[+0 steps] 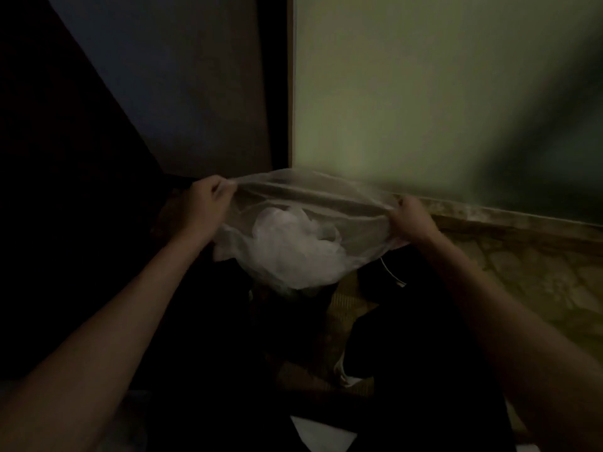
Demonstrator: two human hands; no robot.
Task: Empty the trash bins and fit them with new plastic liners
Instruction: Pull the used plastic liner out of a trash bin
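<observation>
Left forearm (pixel 114 321) and right forearm (pixel 509 321), both bare, reach out to a thin translucent plastic bag (pixel 313 199) held up off the floor. Left hand (pixel 208 199) grips the bag's left rim corner, fingers curled tight round bunched film. Right hand (pixel 409 216) does the same on the bag's right rim corner, fist closed on the plastic. Rim is pulled taut between the two hands; bag body sags below it. Crumpled white plastic wad (pixel 293 252) sits inside the bag, low and left of centre.

Behind the bag: pale green wall (pixel 424 93), with a brown baseboard strip (pixel 509 220) running off to the bag's right. Up and left of the bag: dark flat panel (pixel 195 93), door or cabinet side, can't tell which. Right of the bag and lower: patterned beige floor (pixel 538 288). Directly under the bag it's near black; can't tell what's there. Well below the bag: small flat white scrap (pixel 321 435).
</observation>
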